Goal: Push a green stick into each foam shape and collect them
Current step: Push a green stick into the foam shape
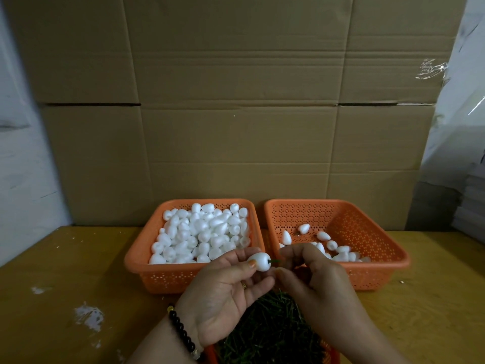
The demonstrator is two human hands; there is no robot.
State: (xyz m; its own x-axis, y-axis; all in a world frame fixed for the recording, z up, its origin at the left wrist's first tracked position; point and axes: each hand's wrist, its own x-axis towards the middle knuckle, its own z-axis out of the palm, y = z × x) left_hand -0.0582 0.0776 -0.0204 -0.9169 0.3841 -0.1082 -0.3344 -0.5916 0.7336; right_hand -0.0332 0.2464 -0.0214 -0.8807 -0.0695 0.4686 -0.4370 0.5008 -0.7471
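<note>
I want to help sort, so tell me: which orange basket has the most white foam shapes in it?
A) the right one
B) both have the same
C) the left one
C: the left basket is heaped full of foam shapes, while the right basket holds only a few along its bottom.

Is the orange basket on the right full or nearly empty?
Nearly empty. The right basket holds only a scattering of foam shapes along its near side, with most of its perforated floor bare.
</note>
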